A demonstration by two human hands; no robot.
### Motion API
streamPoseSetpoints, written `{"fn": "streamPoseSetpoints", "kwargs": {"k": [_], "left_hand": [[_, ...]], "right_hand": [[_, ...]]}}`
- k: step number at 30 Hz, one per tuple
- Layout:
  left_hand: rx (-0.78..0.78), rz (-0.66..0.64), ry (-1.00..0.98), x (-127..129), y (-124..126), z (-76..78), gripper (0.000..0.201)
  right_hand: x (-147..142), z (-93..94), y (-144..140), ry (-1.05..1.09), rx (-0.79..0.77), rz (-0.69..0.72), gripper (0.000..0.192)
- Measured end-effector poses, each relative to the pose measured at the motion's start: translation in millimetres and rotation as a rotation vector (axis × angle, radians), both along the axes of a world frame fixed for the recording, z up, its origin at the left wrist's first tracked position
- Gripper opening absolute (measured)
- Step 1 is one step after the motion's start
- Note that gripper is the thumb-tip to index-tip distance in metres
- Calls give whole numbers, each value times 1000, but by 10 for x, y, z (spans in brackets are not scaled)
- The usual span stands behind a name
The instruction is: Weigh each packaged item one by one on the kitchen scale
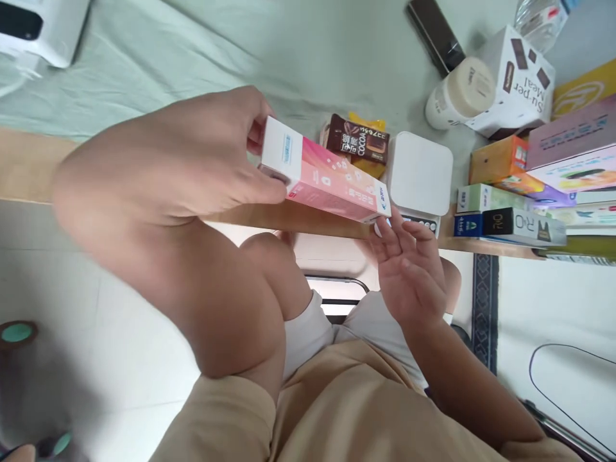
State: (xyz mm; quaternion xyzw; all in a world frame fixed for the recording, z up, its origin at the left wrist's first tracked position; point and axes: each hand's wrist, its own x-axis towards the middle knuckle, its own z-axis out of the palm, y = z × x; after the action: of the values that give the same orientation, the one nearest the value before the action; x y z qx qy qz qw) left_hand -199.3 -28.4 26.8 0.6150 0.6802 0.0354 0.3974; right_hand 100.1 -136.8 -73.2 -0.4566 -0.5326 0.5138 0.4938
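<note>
My left hand [192, 160] grips the white end of a long pink and white box [332, 179] between thumb and fingers, holding it level above the table's wooden front edge [29, 167]. My right hand [409, 269] is below the box's other end, palm up and fingers apart. Its fingertips touch the box's lower right corner, just in front of a small white scale [418, 170].
A brown snack packet [359, 144] lies behind the box on the green cloth [192, 51]. At the right are a stack of boxes [529, 192], a white jar [459, 93], a "Super Meal" carton [520, 77], a water bottle [539, 19] and a black device [436, 32]. A white appliance [38, 29] sits far left.
</note>
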Motion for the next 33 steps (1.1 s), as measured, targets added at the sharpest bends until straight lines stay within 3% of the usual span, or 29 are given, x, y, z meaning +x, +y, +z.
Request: {"fn": "streamPoseSetpoints", "kwargs": {"k": [4, 7, 11, 16, 18, 21, 23, 26, 29, 33], "left_hand": [[6, -50, 42, 183, 13, 55, 50], [-57, -80, 69, 220, 46, -2, 59], [-58, -30, -8, 222, 145, -123, 69], [-48, 50, 47, 325, 241, -161, 61], [-13, 51, 79, 390, 245, -121, 60], [173, 63, 92, 553, 228, -9, 57], [385, 51, 20, 756, 217, 67, 49], [582, -127, -303, 1254, 208, 112, 33], [512, -368, -539, 1922, 176, 54, 17], [352, -574, -545, 2750, 89, -110, 15]], "right_hand": [[22, -120, 6, -102, 21, -44, 40], [13, -119, 9, -112, 42, -63, 41], [-22, -48, 2, -32, 29, -25, 38], [61, -33, 4, 15, 54, -26, 35], [157, -30, -4, 1, 55, -62, 32], [379, -5, -31, -46, 64, -171, 28], [582, 10, -52, -90, 65, -320, 25], [960, 6, -80, -163, 70, -586, 25], [1395, -24, -102, -223, 134, -801, 29], [2007, -25, -74, -328, 247, -988, 38]]}}
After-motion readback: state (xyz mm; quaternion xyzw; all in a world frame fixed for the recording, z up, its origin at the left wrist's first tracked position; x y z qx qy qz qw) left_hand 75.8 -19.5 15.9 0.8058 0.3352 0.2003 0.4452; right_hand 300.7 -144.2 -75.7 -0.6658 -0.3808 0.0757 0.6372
